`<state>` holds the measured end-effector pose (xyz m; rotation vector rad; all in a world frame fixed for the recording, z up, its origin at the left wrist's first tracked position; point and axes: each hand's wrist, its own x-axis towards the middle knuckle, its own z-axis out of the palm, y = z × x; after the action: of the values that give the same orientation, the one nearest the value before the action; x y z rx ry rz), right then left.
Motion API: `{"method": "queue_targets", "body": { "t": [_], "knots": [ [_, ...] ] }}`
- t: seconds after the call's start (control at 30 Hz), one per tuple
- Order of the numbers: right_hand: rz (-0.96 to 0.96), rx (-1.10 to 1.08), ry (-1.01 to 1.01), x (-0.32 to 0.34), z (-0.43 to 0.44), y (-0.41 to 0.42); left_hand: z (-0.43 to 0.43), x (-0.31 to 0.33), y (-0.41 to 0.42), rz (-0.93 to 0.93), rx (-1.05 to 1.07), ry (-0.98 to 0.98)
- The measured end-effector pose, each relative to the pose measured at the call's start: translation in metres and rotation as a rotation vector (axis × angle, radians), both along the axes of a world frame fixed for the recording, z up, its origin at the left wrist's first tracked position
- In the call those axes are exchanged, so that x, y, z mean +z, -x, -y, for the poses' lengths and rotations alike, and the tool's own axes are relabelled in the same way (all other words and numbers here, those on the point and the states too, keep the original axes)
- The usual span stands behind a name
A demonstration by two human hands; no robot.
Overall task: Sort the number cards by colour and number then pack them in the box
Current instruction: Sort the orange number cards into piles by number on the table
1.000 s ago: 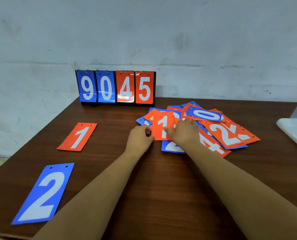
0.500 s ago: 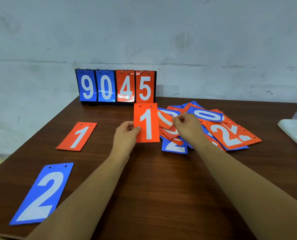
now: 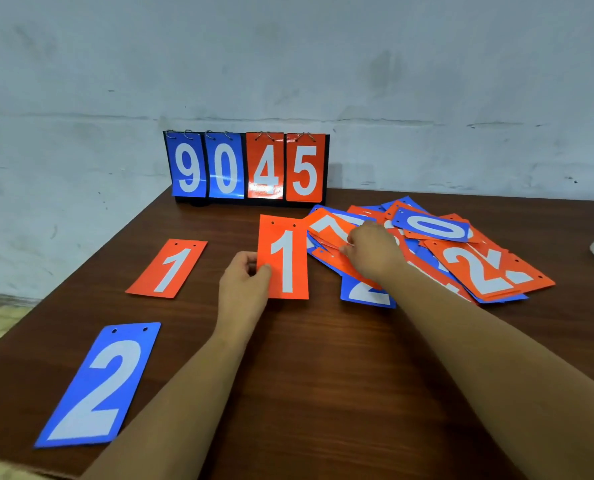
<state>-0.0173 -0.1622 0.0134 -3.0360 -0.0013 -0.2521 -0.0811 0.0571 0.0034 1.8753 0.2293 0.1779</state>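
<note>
Sorting is judged barely begun. Only two cards lie set out on the table [image 3: 323,393] — the placed orange 1 [image 3: 167,268] and a blue 2 [image 3: 99,386], well apart. The left hand [image 3: 245,282] pinches the held orange 1 [image 3: 283,261] by its left edge, between the placed card and the loose pile [image 3: 461,258]. The right hand [image 3: 371,252] has fingers curled into that pile, gripping cards. Most cards are unsorted; no box can be identified — packing not started.
</note>
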Motion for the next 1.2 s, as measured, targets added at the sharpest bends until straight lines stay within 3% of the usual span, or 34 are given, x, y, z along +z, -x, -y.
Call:
{"method": "queue_targets", "body": {
  "t": [0.1,0.17,0.33,0.5,0.6,0.73,0.9,1.1,1.2],
  "knots": [
    [0.064,0.114,0.243,0.004,-0.005,0.009,-0.002,0.000,0.001,-0.002,0.005,0.035],
    [0.092,0.087,0.252,0.006,-0.006,0.014,-0.002,0.001,0.002,-0.005,0.010,0.052],
    [0.322,-0.071,-0.007,0.017,-0.001,0.031,-0.005,0.010,0.004,-0.042,0.014,0.087],
    [0.593,-0.059,-0.339,0.042,-0.007,0.075,-0.007,0.023,0.024,-0.076,-0.008,0.139],
    [0.567,0.065,-0.486,0.052,-0.030,0.112,-0.010,0.029,0.041,-0.077,-0.077,0.299],
    [0.433,0.215,-0.446,0.049,-0.058,0.154,-0.018,0.041,0.071,-0.072,-0.191,0.576],
    [0.410,0.454,-0.411,0.024,-0.080,0.184,-0.035,0.045,0.103,-0.090,-0.283,0.771],
    [0.350,0.503,-0.405,0.014,-0.102,0.206,-0.054,0.033,0.115,0.025,-0.169,0.506],
    [0.395,0.316,-0.592,0.024,-0.116,0.206,-0.069,0.037,0.118,0.078,-0.154,0.347]
  ]
}}
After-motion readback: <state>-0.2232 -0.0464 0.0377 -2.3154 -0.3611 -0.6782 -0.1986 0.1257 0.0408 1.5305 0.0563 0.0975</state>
